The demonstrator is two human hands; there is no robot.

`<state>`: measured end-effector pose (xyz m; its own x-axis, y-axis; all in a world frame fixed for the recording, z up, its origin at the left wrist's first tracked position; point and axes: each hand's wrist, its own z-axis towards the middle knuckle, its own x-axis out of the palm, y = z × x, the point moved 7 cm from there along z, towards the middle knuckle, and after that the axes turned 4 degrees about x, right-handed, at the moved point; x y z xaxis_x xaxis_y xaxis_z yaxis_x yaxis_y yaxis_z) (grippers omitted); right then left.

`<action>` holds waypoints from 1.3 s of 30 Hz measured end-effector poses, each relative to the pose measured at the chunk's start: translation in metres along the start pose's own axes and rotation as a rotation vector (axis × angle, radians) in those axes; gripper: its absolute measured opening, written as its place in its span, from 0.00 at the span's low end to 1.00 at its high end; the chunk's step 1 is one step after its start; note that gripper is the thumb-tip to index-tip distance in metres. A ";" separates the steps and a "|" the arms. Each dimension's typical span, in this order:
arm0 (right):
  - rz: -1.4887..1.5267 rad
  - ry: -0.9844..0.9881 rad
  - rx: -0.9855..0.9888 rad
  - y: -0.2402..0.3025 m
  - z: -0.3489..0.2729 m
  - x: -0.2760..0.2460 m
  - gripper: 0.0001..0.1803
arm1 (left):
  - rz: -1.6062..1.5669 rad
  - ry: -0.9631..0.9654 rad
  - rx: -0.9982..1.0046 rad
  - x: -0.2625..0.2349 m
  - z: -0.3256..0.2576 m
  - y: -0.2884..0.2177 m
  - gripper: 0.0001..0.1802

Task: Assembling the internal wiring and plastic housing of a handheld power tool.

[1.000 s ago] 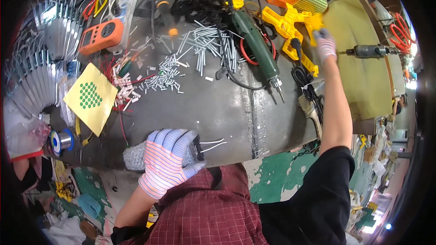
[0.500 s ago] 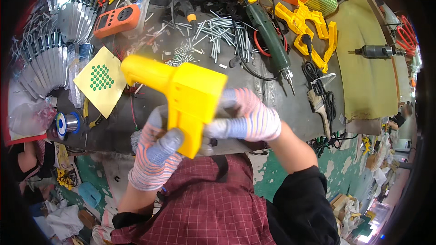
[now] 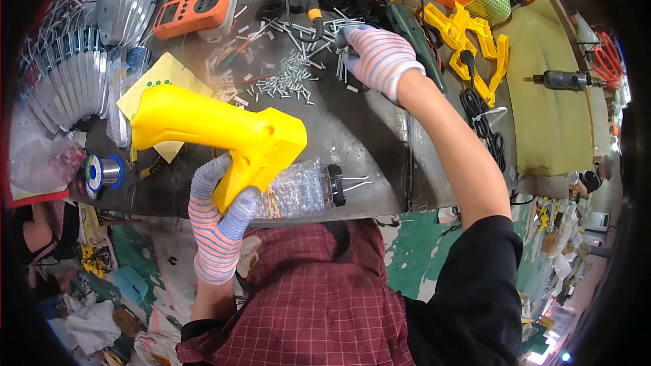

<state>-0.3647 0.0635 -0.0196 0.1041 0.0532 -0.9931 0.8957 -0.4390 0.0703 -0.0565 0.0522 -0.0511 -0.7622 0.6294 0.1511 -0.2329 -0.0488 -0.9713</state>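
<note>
My left hand (image 3: 224, 213), in a striped glove with grey fingertips, grips the lower leg of a yellow plastic tool housing (image 3: 261, 137). The housing is held above the near edge of the bench, its long rounded end pointing left. My right hand (image 3: 383, 57), gloved alike, reaches forward to the long silver screws (image 3: 341, 66), its fingers curled down among them. What lies between those fingertips is hidden. Left of that hand is a heap of shorter screws (image 3: 288, 76). Close to the housing lies a clear bubble-wrap bundle (image 3: 298, 190) with a black end piece (image 3: 333, 186) and white wires.
A green electric screwdriver (image 3: 405, 27) and yellow plastic frames (image 3: 468, 34) lie right of my right hand. An orange meter (image 3: 191, 13), a yellow sticker sheet (image 3: 166, 74), a solder spool (image 3: 103, 172) and metal plates (image 3: 68, 88) fill the left side.
My right hand has let go of the yellow housing and moved forward to the screws. The left hand has brought the housing left, uncovering the bubble-wrap bundle.
</note>
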 end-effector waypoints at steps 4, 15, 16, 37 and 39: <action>-0.335 0.105 -0.354 0.022 -0.015 0.015 0.14 | 0.023 -0.006 0.005 0.000 0.000 0.001 0.26; -0.419 0.175 -0.492 0.020 -0.004 0.027 0.14 | 0.033 -0.032 -0.023 0.006 -0.005 0.000 0.25; -0.333 0.083 -0.508 0.016 -0.010 0.024 0.12 | 0.080 -0.042 -0.006 0.006 -0.004 0.000 0.25; 0.550 -0.647 -0.592 0.062 -0.132 -0.063 0.22 | 0.903 0.015 0.313 0.029 0.008 -0.048 0.23; 0.601 -0.600 -0.501 0.059 -0.133 -0.050 0.20 | 0.974 0.077 0.272 0.029 0.007 -0.039 0.24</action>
<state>-0.2600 0.1546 0.0469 0.4895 -0.5790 -0.6520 0.8594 0.1938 0.4731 -0.0733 0.0667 -0.0074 -0.6553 0.2689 -0.7059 0.3323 -0.7366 -0.5890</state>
